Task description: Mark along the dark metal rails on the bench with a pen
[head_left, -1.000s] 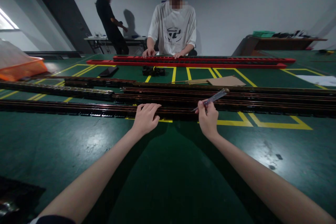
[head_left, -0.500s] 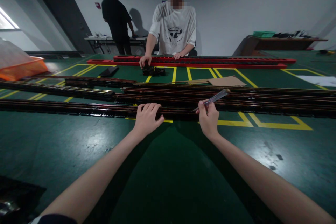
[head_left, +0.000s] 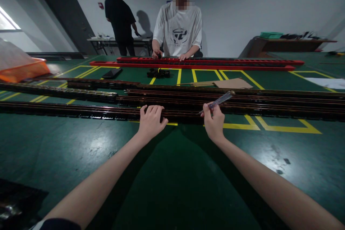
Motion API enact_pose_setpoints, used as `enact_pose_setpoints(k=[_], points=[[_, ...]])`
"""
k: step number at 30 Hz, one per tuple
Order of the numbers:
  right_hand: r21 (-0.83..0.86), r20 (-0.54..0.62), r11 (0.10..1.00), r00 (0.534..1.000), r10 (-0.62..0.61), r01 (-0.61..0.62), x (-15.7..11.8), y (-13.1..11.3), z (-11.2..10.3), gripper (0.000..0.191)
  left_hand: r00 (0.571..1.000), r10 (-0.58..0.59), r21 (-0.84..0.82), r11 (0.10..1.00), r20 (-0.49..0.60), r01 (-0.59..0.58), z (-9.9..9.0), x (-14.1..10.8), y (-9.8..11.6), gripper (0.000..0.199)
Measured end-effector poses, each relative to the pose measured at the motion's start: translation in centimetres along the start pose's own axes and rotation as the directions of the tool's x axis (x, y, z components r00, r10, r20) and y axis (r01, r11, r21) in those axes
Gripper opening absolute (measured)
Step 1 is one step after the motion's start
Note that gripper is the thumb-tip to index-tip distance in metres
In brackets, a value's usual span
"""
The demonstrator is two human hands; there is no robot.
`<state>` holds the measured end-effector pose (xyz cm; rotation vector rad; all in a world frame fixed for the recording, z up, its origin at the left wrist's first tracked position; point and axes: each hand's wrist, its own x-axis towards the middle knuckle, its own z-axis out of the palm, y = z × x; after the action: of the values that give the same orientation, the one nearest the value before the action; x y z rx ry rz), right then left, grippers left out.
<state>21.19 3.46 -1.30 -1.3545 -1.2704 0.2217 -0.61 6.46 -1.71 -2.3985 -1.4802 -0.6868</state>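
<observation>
Long dark strips (head_left: 88, 111) with thin copper-coloured lines run side by side across the green table (head_left: 167, 172). My left hand (head_left: 151, 122) is wrapped over the nearest strip, its thumb on the near side and its fingers over the top. To the right, my right hand (head_left: 214, 121) is closed round a screwdriver (head_left: 222, 98) with a clear handle. The tool slants down to the left, and its thin tip is at the same strip. A short span of strip lies between my two hands.
Across the table a person (head_left: 179, 28) works at red trays (head_left: 194, 67), beside a small dark bundle (head_left: 158, 73). Cardboard (head_left: 233, 83) lies behind the strips, a black phone-like object (head_left: 112, 73) and orange basket (head_left: 24, 70) to the left. Another person (head_left: 120, 18) stands behind.
The facing person's hand has left the small dark bundle and moved back to the red trays. The standing person's hand has lifted a little. My hands have hardly moved.
</observation>
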Motion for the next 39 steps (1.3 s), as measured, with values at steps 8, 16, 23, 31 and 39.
enact_pose_setpoints(k=[8,16,23,31,39], points=[[-0.051,-0.038,0.998,0.998,-0.046,0.044,-0.08,-0.19,0.01,0.024,0.999,0.036,-0.016,0.999,-0.01,-0.036,0.15,-0.02,-0.06,0.029],[-0.118,-0.111,0.991,0.991,-0.07,0.057,-0.01,0.01,-0.02,0.025,0.999,0.029,-0.018,0.999,0.012,-0.029,0.14,-0.06,-0.18,0.03],[-0.123,-0.126,0.989,0.987,-0.095,0.079,0.04,0.2,0.01,0.025,1.0,0.009,-0.034,0.999,0.022,-0.009,-0.01,0.02,-0.07,0.028],[-0.062,-0.096,0.997,0.994,-0.044,0.038,0.01,0.4,-0.05,0.024,0.999,0.011,-0.043,0.999,0.043,-0.009,-0.11,0.05,-0.24,0.03],[-0.045,-0.082,0.999,0.997,-0.004,0.001,0.2,0.54,-0.1,0.022,0.999,0.016,-0.041,0.999,0.051,-0.014,-0.17,0.05,-0.36,0.03]])
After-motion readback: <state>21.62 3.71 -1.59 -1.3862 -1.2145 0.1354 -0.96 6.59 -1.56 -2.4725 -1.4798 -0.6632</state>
